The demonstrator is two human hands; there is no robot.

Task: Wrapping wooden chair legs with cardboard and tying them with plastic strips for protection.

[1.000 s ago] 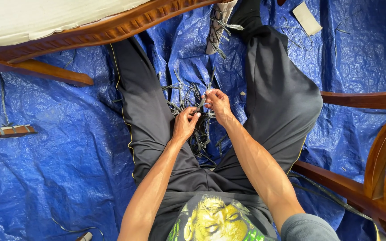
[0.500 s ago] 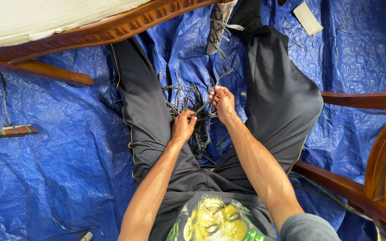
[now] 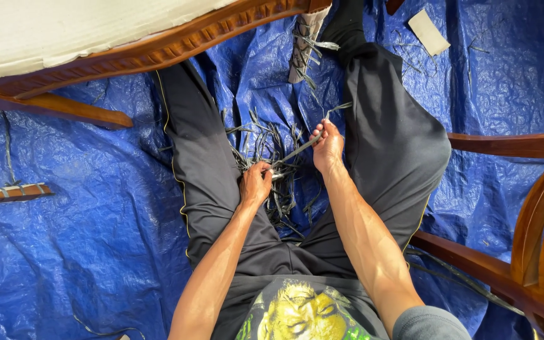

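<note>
I sit on a blue tarp (image 3: 83,239) with my legs in black trousers spread apart. Between them lies a tangled pile of dark flat strips (image 3: 266,141). My left hand (image 3: 255,184) pinches one end of a single dark strip (image 3: 296,151) just above the pile. My right hand (image 3: 327,146) grips the same strip further up and to the right, so it runs taut and slanted between both hands. The strip's free end curls out past my right fingers.
A wooden furniture frame with a pale cushion (image 3: 127,44) spans the upper left. A curved wooden chair frame (image 3: 524,252) stands at the right. A wooden piece wrapped with strips (image 3: 303,44) lies ahead, a white scrap (image 3: 428,30) at top right, a small wooden bar (image 3: 7,192) at left.
My hands have drawn apart: the right hand moved up and to the right, the left stayed low, and the strip between them has pulled longer and tighter.
</note>
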